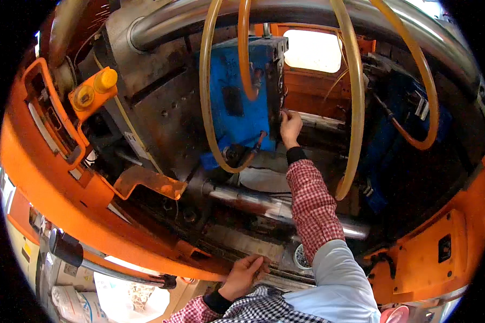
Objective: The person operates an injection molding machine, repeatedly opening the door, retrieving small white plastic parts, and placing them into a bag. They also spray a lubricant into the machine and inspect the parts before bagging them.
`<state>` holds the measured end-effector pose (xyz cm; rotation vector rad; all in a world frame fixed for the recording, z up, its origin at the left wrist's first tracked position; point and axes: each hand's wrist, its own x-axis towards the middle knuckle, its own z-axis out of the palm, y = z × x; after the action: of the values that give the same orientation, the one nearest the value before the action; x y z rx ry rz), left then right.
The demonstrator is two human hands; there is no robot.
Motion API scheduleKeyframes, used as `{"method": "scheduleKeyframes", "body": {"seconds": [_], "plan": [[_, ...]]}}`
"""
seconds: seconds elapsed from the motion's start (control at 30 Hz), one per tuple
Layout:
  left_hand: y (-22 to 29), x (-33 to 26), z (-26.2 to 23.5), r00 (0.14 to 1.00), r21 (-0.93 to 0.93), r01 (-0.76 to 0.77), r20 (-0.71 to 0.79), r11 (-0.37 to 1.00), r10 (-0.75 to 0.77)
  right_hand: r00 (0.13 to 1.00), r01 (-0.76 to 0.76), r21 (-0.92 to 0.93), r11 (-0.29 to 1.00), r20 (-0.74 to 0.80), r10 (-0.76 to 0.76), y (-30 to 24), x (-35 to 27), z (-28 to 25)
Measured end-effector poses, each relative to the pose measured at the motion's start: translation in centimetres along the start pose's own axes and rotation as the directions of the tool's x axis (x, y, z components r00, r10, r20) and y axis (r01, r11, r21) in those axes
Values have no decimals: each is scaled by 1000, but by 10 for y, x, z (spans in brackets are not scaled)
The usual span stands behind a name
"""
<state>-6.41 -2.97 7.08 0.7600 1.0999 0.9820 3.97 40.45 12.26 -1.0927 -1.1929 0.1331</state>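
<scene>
1. Left hand [244,275]: nearest item, at the lower edge. Fingers curled, resting on the edge of the orange machine frame [118,226]; it grips no loose thing, apparently bracing the body.

2. Round white part [302,258]: just beside the right sleeve, low in the machine bed; too small to tell its kind.

3. Steel tie bar [264,203]: polished rod crossing under the right forearm, left to right.

4. Right hand [290,128]: arm stretched deep into the machine. Fingertips drawn together against the right-hand edge of the blue mould block [237,102]; whether they pinch a small piece cannot be told.

5. Blue mould block: upright, centre of the opening, with a dark recess on its face.

6. Step in hand, as judged: reaching to the mould face to pick or adjust something there. The next move calls for a fine fingertip grip and a straight pull-back of the arm.

7. Obstacles: 4 yellow hoses [355,107] hang in loops before and beside the block; 1 passes close right of the forearm and could snag the sleeve.

8. Yellow knobs [94,89]: 2, far left, on an orange bracket.
</scene>
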Motion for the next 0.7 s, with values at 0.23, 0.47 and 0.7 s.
{"method": "scheduleKeyframes", "body": {"seconds": [0.23,0.47,0.7], "plan": [[10,-1,-1,997,129,-17,-68,991,26,948,-266,149,952,219,231,-21,-7,-7],[8,11,3,987,-331,-113,-147,937,67,917,359,-102,928,224,-330,-49,-33,-77],[16,24,5,976,-323,-203,7,925,217,267,-20,318,948,915,-302,-146,-173,-235]]}}
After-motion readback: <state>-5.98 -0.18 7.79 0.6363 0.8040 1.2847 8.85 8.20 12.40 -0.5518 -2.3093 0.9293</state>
